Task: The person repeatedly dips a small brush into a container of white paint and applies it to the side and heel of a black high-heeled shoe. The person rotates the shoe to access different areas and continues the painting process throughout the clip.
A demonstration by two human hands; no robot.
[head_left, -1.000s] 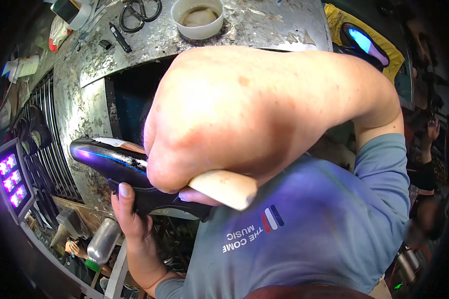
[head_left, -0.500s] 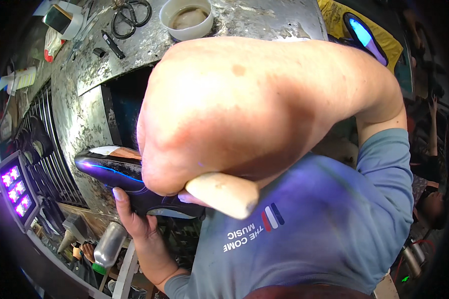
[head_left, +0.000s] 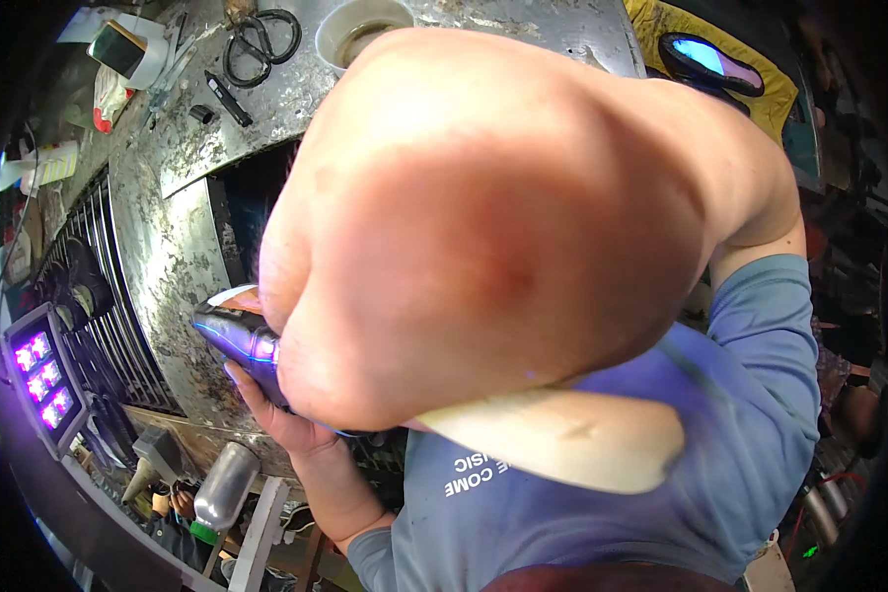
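Note:
My left hand point(head_left: 301, 424) holds a dark shoe point(head_left: 229, 335) from below, thumb along its side; the other fingers are hidden. A glowing blue line runs along the shoe's edge, with a white and brown patch on top. Very close to the camera, my right hand point(head_left: 464, 257) is closed round a pale wooden handle point(head_left: 572, 434), whose thick end sticks out toward my shirt. What sits at the handle's other end is hidden behind the hand, as is much of the shoe.
On the worn metal bench point(head_left: 168, 257) lie black scissors point(head_left: 263, 47), a black pen point(head_left: 229, 101) and a white bowl point(head_left: 345, 25) of liquid. A lit purple lamp point(head_left: 44, 380) and a metal bottle point(head_left: 227, 485) are at left. Another shoe point(head_left: 710, 64) rests on yellow cloth point(head_left: 775, 104).
My right hand has come nearer the camera, and the wooden handle has swung right and shows longer. The shoe and left hand have shifted right and slightly down; the shoe is more covered.

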